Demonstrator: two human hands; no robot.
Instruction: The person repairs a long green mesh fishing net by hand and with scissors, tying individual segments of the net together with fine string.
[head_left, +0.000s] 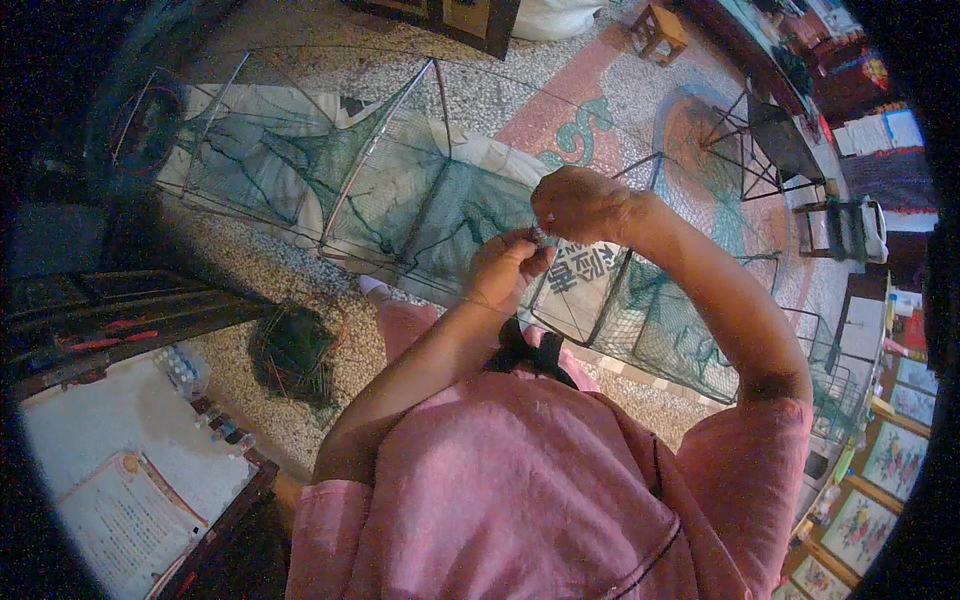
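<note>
A long green mesh fish trap (385, 195), stretched over square metal frames, runs across in front of me from far left to right. Over its middle, my left hand (503, 268) is closed, thumb and finger pinching what looks like a bit of the netting. Just above and to the right, my right hand (585, 207) is closed too, its wrist bent and fingers curled down towards the left fingertips. Whatever the right fingers hold is too small to make out. Pale cloth sacking (575, 300) with dark printing lies beneath the mesh below my hands.
At the lower left stands a white-topped table (110, 420) with papers and small bottles. A dark green folded net bundle (292, 350) sits on the speckled floor (225, 240). Farther off are a wooden stool (657, 33) and a dark folding chair (775, 150). Framed flower pictures (865, 525) line the right.
</note>
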